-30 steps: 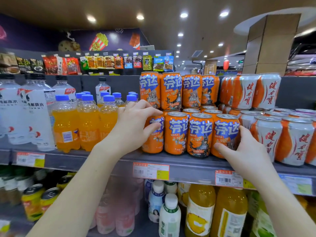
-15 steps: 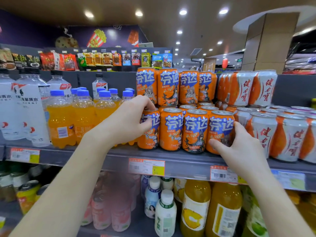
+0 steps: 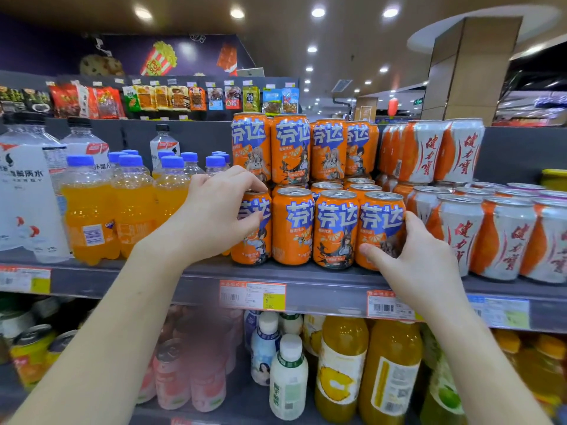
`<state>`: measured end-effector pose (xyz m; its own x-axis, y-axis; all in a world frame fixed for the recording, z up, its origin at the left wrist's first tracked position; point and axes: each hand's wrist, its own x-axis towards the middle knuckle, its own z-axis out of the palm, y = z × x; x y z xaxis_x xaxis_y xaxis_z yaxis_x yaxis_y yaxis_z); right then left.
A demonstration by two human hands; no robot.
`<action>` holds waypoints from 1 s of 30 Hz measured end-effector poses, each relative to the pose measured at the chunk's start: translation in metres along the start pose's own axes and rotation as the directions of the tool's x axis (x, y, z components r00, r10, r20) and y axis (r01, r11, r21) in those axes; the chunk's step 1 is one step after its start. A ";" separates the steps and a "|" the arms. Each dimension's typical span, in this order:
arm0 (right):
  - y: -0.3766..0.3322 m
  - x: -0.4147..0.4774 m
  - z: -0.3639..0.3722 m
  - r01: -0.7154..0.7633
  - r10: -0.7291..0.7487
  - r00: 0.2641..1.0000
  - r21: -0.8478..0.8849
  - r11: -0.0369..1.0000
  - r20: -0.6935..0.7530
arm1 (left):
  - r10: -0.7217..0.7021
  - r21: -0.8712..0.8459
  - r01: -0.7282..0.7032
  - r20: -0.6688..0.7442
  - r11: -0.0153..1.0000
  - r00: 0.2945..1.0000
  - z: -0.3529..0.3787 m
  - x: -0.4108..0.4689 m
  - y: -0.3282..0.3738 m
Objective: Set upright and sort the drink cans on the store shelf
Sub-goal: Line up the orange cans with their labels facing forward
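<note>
1. The four orange aluminium drink cans with blue lettering stood upright in a front row on the grey metal shelf ledge, at the centre of my view. An upper tier of the same orange cans sat stacked toward 12 o'clock.
2. The left hand gripped the leftmost orange can at the row's 9 o'clock end. Its fingers curled over the top rim and its thumb pressed on the printed face.
3. The right hand held the rightmost orange can at the 3 o'clock end. The thumb lay across the lower front and the fingers wrapped round the far side, mostly hidden from me.
4. Clear plastic bottles of orange soda with blue caps stood just beside the row at 9 o'clock. White-and-orange cans with red script stood at 3 o'clock. I could not tell whether those touched the row.
5. I judged the step in hand to be squaring the row, with both ends bracketed. I saw no can lying down in this block.
6. The next move, I reckoned, called for a gentle inward squeeze with the bases kept flat on the ledge. A hard shove risked toppling the upper tier.
</note>
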<state>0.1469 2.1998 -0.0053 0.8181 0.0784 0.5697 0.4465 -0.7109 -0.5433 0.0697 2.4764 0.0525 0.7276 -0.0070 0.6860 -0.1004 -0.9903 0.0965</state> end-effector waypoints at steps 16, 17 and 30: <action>0.001 -0.007 0.008 -0.008 0.017 0.998 0.141 0.990 -0.066 | 0.103 -0.020 -0.102 0.058 0.995 0.993 0.017 0.028 0.028; -0.002 -0.010 0.012 0.042 -0.023 0.989 0.126 0.991 -0.149 | 0.122 -0.077 -0.117 0.062 0.990 0.991 0.016 0.028 0.024; -0.019 0.009 0.027 0.273 -0.275 0.944 -0.036 0.961 -0.180 | 0.038 0.228 -0.010 -0.121 0.974 0.992 0.003 0.001 -0.015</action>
<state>0.1553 2.2332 -0.0066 0.5844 0.1439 0.7986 0.6395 -0.6874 -0.3442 0.0741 2.4909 0.0497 0.6359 -0.0279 0.7713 0.0497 -0.9958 -0.0769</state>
